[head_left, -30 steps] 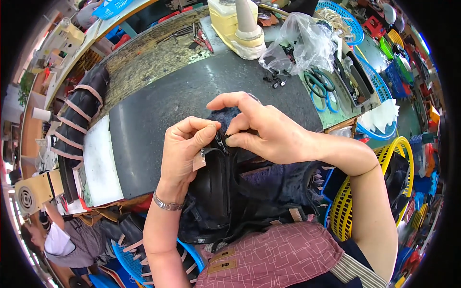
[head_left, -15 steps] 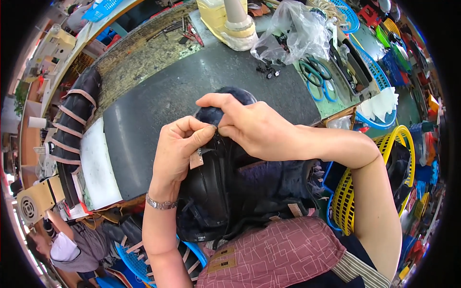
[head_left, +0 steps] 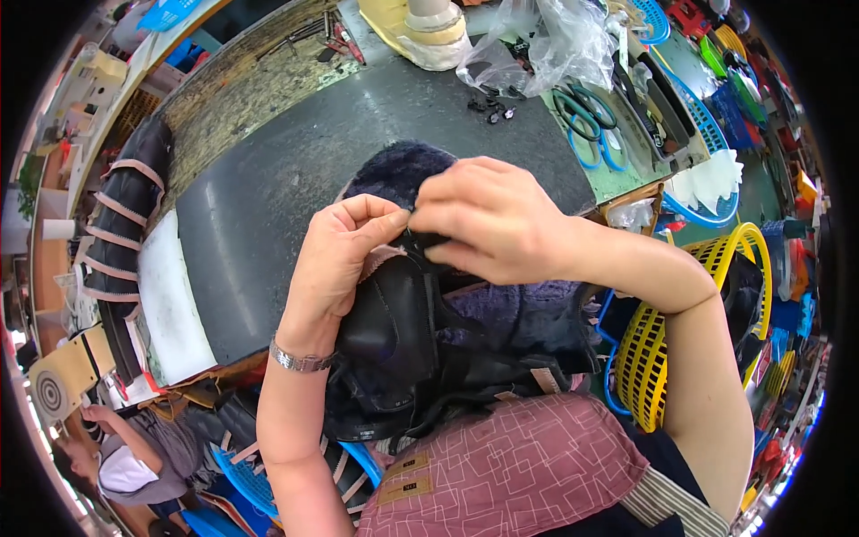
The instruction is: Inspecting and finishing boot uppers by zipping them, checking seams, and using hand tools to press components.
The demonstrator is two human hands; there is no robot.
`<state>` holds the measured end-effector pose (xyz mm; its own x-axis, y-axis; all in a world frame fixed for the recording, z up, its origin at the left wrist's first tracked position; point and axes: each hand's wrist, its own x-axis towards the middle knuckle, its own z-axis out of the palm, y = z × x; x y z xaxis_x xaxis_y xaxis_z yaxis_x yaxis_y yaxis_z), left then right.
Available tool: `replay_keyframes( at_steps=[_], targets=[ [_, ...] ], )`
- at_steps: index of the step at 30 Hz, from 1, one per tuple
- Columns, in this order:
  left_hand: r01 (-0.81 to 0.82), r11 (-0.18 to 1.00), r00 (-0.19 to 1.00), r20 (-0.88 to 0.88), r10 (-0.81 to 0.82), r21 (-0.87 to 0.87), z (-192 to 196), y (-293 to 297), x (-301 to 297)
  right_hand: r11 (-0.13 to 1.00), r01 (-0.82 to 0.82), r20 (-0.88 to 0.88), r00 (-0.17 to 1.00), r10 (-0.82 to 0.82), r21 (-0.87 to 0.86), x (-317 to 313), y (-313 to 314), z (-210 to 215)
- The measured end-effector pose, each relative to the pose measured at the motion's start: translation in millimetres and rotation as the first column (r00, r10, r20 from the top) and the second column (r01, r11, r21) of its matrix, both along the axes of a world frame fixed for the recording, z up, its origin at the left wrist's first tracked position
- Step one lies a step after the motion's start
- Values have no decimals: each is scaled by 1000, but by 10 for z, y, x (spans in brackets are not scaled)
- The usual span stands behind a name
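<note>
A black leather boot upper point(head_left: 380, 313) with dark blue fleece lining point(head_left: 403, 168) lies over my lap and the table's near edge. A dark seam, apparently a zipper, runs down it. My left hand point(head_left: 344, 246) pinches the upper's edge near the top of that seam, thumb against forefinger. A pinkish strip point(head_left: 383, 259) shows beside the left palm. My right hand point(head_left: 497, 219) is curled at the same spot, its fingertips almost touching the left ones. Its fingers are slightly blurred, and whatever small piece they hold is hidden.
Small black parts point(head_left: 492, 109) lie on the dark work mat point(head_left: 268, 215) beside a clear plastic bag point(head_left: 564, 49). Scissors point(head_left: 586, 125) sit at the right. A yellow basket point(head_left: 640, 371) stands near my right elbow. Stacked black uppers point(head_left: 130, 219) lie left. Another person point(head_left: 134, 461) works at lower left.
My right hand has turned and its raised forefinger has curled down toward the pinch point. The lining's top now spreads more into view. The whole view has shifted slightly.
</note>
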<state>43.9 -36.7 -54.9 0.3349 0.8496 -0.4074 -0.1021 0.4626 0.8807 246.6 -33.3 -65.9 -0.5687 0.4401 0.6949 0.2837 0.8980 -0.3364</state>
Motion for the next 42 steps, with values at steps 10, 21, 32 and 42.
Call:
replay_keyframes(
  at_steps=[10,21,32,42],
  targets=[
    [-50,983,999,7,50,176,-84,-107,2,831,-118,104,992,73,544,-93,-98,-149],
    [-44,985,997,75,32,168,-87,-71,-28,820,39,117,985,-129,571,-96,-160,-159],
    [-63,814,965,-173,198,578,543,-153,-24,972,13,-52,999,-1,235,-256,-129,445],
    [10,769,964,-211,163,640,-148,101,-222,968,-79,158,987,42,239,-498,436,165]
  ],
)
